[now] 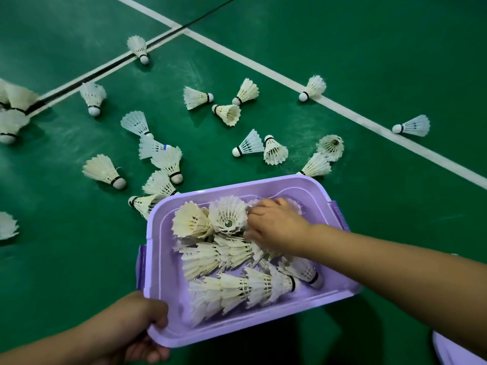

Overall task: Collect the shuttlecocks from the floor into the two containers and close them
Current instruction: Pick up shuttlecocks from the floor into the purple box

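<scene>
Green court flooring (369, 61), faintly textured and crossed by white boundary lines (263, 65), spreads under a scatter of loose shuttlecocks (168, 160). By my judgement the task is roughly at its midpoint for this box: a lilac plastic container (163, 259), rectangular with rounded corners and side latches, already holds a fair pile of shuttlecocks (245, 288), some nested skirt-into-skirt in rows, yet some twenty lie on the floor beyond it, a few on the lines. No lid is on it, so closing is not yet done. A pale lilac corner (448, 351) at the lower right edge may be the second container or a lid; I cannot tell which.

Gripping the container's near-left corner, the left hand (147, 325) has its fingers curled under the rim and holds the box tilted. Over the pile inside, the right hand (274, 225) rests with fingers bent down into the feathers; whether it pinches one I cannot tell.

Most skirts are cream feather, frayed at the tips; a few are bluish-white moulded mesh, all with rounded cork-like heads
</scene>
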`<control>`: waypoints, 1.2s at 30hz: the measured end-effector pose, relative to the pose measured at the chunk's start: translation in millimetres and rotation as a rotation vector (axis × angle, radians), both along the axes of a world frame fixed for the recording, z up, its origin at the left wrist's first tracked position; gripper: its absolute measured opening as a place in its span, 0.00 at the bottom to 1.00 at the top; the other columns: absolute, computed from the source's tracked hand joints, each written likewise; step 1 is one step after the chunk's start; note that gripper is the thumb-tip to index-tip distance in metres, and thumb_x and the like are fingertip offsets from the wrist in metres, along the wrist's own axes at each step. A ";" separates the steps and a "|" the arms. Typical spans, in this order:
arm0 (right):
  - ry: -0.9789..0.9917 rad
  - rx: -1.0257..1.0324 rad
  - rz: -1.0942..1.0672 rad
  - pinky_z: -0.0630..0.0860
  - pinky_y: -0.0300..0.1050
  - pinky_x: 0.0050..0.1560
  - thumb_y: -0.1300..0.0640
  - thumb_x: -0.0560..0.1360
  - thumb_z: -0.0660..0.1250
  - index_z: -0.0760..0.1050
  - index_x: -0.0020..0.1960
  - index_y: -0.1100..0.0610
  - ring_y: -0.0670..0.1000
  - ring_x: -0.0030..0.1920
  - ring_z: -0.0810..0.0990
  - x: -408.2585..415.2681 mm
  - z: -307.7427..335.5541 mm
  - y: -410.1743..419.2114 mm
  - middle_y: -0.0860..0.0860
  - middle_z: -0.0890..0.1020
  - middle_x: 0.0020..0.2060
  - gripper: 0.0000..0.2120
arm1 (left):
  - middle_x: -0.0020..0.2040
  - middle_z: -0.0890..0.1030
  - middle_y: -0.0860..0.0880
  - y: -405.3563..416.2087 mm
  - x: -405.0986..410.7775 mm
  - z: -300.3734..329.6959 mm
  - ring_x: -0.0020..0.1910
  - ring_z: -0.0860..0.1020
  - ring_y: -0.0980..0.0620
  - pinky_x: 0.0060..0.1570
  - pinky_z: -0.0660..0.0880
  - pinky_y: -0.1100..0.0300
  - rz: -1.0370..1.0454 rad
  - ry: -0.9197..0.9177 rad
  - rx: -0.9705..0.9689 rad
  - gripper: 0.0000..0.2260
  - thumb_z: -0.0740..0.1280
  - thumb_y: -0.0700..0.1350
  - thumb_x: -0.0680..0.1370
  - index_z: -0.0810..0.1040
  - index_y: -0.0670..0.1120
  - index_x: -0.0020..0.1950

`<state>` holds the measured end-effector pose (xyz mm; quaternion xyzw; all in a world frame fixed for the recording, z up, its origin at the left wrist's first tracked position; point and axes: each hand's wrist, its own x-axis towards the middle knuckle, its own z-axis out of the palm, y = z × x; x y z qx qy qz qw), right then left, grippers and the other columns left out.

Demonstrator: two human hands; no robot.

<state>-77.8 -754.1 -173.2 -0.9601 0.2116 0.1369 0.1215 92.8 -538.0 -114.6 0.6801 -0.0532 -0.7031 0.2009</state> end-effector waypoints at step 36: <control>-0.565 0.026 -0.249 0.72 0.39 0.46 0.69 0.73 0.63 0.78 0.47 0.61 0.48 0.44 0.73 -35.4 70.9 -29.1 0.52 0.79 0.42 0.07 | 0.26 0.73 0.33 -6.8 -7.6 -10.7 0.18 0.72 0.43 0.18 0.72 0.60 0.163 0.068 -0.037 0.10 0.51 0.23 0.72 0.70 0.21 0.48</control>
